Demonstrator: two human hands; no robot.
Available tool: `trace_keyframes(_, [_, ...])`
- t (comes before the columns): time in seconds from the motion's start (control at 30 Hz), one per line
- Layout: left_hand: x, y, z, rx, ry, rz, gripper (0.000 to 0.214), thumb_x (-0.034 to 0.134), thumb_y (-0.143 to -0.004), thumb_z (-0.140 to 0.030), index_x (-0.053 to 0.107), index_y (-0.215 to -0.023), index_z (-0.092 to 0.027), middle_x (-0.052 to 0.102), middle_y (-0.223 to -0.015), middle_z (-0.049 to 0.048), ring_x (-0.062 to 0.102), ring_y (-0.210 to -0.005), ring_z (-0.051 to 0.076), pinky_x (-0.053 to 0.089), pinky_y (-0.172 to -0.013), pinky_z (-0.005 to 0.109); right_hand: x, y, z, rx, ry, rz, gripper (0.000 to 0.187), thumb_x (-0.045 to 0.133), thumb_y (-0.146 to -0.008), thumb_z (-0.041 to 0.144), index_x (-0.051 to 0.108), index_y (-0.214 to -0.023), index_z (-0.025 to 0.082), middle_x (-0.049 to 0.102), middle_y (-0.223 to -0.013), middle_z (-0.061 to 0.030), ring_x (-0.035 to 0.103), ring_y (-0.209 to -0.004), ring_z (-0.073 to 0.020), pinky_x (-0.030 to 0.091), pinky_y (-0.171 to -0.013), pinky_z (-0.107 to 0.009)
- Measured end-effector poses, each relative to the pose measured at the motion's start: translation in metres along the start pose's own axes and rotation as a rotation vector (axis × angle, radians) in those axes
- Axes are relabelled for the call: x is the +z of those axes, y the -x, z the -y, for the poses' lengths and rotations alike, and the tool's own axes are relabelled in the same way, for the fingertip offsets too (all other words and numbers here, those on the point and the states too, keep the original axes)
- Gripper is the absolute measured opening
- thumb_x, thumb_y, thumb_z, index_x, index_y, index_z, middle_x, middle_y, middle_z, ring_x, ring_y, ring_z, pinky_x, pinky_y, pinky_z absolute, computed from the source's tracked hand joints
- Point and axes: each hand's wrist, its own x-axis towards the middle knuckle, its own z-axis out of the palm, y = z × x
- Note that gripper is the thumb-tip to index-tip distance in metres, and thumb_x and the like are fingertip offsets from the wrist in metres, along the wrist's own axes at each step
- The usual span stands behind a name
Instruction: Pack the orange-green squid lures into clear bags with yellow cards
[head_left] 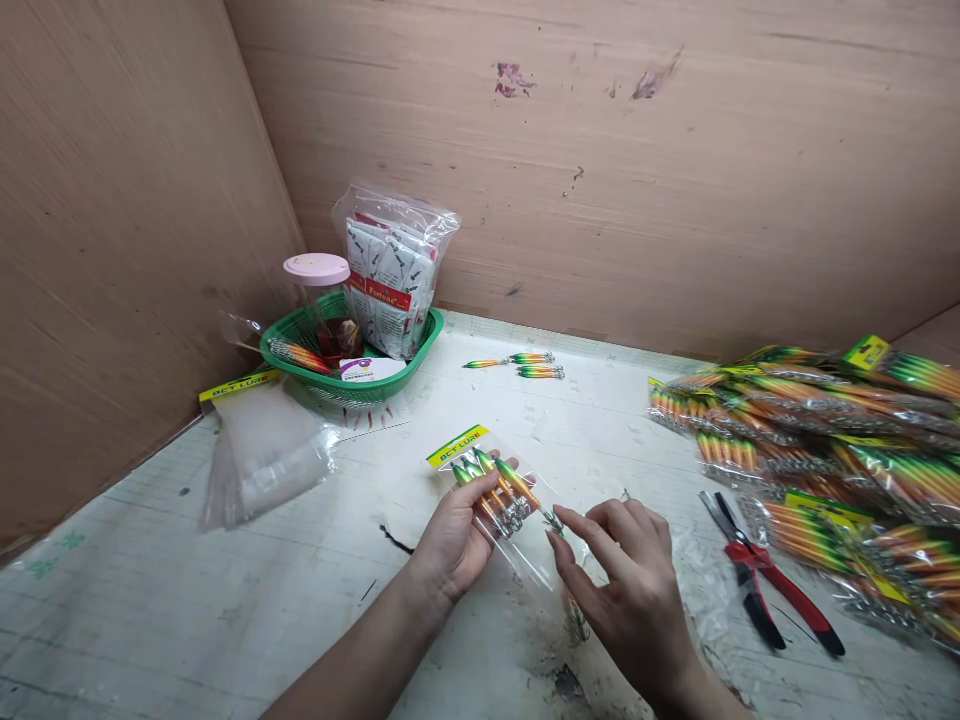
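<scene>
My left hand (454, 535) is closed around a clear plastic bag (487, 480) with a yellow header card, holding several green-and-orange squid jig lures. One lure (517, 485) sticks out of the bag toward the right. My right hand (626, 570) pinches the hooked metal end of that lure with thumb and forefinger, just right of the bag. Both hands hover low over the white table (225, 600).
A green basket (420, 350) at the back left holds a pink-lidded jar (319, 300) and a bag of packets (390, 275). Empty clear bags (262, 450) lie left. Loose lures (525, 365) lie ahead. Packed lure bags (825, 450) pile at right, red-handled pliers (765, 580) beside them.
</scene>
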Motion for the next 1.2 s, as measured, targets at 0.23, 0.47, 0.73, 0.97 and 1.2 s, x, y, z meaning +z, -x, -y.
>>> trace_keyframes(0.23, [0.000, 0.001, 0.002, -0.035, -0.022, 0.059, 0.021, 0.053, -0.081, -0.006, 0.061, -0.100, -0.004, 0.070, -0.089, 0.0148, 0.069, -0.082, 0.024, 0.056, -0.077, 0.039, 0.005, -0.001, 0.001, -0.113, 0.188, -0.029, 0.017, 0.056, -0.086, 0.013, 0.064, -0.101, 0.016, 0.054, -0.064, 0.0003, 0.047, -0.064, -0.0135, 0.030, -0.075, -0.035])
trace_keyframes(0.47, [0.005, 0.004, 0.000, -0.026, 0.020, 0.026, 0.018, 0.056, -0.083, -0.014, 0.060, -0.099, -0.006, 0.068, -0.104, 0.0154, 0.067, -0.091, 0.026, 0.058, -0.076, 0.036, -0.010, -0.008, -0.003, -0.097, -0.053, 0.007, 0.028, 0.053, -0.085, 0.008, 0.056, -0.112, 0.016, 0.061, -0.082, -0.0038, 0.054, -0.078, -0.0165, 0.034, -0.076, -0.034])
trace_keyframes(0.73, [0.004, 0.006, -0.004, -0.028, 0.068, 0.051, 0.025, 0.057, -0.084, -0.021, 0.058, -0.105, -0.008, 0.070, -0.100, 0.0143, 0.069, -0.087, 0.025, 0.058, -0.073, 0.036, -0.025, 0.038, -0.041, -0.064, -0.232, 0.693, 0.020, 0.053, -0.082, 0.015, 0.053, -0.102, 0.021, 0.056, -0.091, -0.0052, 0.056, -0.080, -0.0154, 0.048, -0.066, -0.024])
trace_keyframes(0.97, [0.001, 0.000, -0.003, -0.017, 0.014, 0.004, 0.022, 0.061, -0.079, -0.013, 0.060, -0.101, -0.011, 0.069, -0.106, 0.0112, 0.069, -0.085, 0.021, 0.058, -0.072, 0.033, -0.012, 0.058, -0.031, -0.257, -0.121, 0.483, 0.022, 0.042, -0.087, 0.008, 0.055, -0.101, 0.017, 0.058, -0.079, -0.0049, 0.053, -0.068, -0.0148, 0.045, -0.059, -0.024])
trace_keyframes(1.2, [-0.001, -0.001, -0.003, -0.006, -0.035, -0.027, 0.022, 0.064, -0.077, -0.013, 0.062, -0.099, -0.012, 0.067, -0.110, 0.0124, 0.068, -0.086, 0.022, 0.057, -0.075, 0.036, -0.099, 0.003, -0.038, -0.220, -0.392, 0.562, 0.023, 0.054, -0.088, 0.022, 0.056, -0.111, 0.022, 0.062, -0.083, -0.0065, 0.061, -0.074, -0.0165, 0.053, -0.060, -0.024])
